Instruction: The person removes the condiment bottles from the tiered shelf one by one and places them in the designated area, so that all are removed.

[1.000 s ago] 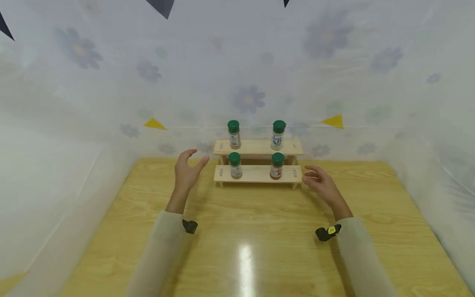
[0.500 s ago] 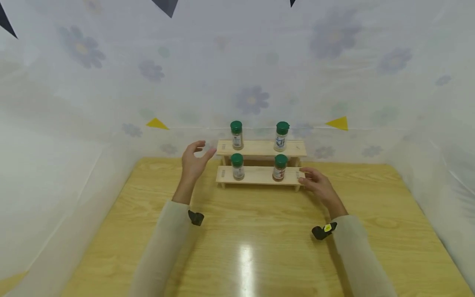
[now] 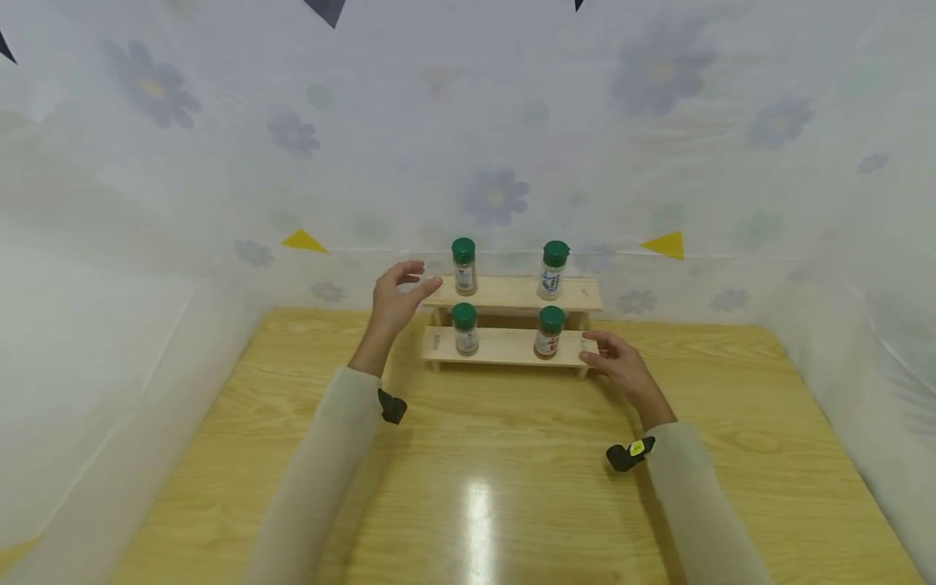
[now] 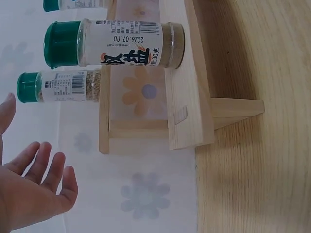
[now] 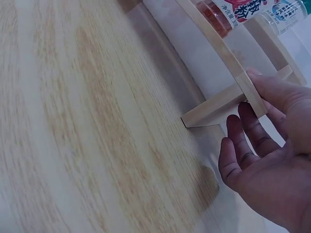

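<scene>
A two-step wooden spice rack [image 3: 504,347] stands on the table with green-capped spice jars on it. The upper step bears a jar at left [image 3: 464,268] and one at right [image 3: 553,272]. Below them are a jar of pale powder [image 3: 465,331] and a jar with reddish contents [image 3: 548,333]. My right hand [image 3: 625,366] pinches the lower step's right end, thumb on top and fingertips [image 5: 248,114] underneath. Beside the upper step's left end, my left hand [image 3: 395,305] is held with thumb and fingers apart, holding nothing. In the left wrist view its fingers [image 4: 41,167] are clear of the rack.
The wood-grained table [image 3: 453,455] extends in front of the rack. Close behind it hangs a white flowered sheet [image 3: 395,162], with more sheeting at both sides. Yellow triangles [image 3: 663,244] mark the back sheet. Each wrist carries a small black camera [image 3: 392,406].
My left hand has moved forward and right, up to the rack's upper left end. My right hand has come left from beside the rack and taken hold of the lower step's end.
</scene>
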The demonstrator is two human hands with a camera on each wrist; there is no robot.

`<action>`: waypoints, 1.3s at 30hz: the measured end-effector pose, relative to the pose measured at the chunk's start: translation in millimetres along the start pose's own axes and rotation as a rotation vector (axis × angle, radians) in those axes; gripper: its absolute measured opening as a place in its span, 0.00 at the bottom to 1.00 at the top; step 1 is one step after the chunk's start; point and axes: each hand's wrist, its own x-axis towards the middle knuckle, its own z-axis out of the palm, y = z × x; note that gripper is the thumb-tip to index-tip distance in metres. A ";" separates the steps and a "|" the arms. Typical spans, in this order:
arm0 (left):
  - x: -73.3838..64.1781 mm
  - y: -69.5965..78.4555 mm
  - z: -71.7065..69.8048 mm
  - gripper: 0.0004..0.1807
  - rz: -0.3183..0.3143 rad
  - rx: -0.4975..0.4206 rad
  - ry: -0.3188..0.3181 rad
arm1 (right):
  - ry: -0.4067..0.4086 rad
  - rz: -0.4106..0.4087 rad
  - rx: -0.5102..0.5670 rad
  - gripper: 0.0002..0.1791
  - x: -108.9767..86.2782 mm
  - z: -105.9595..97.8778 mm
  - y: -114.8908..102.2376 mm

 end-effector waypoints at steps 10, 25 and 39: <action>18.3 6.3 16.0 0.32 -0.014 -0.021 -0.082 | 0.010 -0.001 0.020 0.33 -2.6 1.2 0.7; 28.4 12.1 40.4 0.28 -0.050 -0.060 -0.153 | -0.025 -0.001 0.075 0.31 -8.7 4.9 -12.1; 26.6 10.0 37.3 0.24 -0.048 0.002 -0.097 | -0.017 0.034 0.042 0.31 -3.1 7.8 -5.5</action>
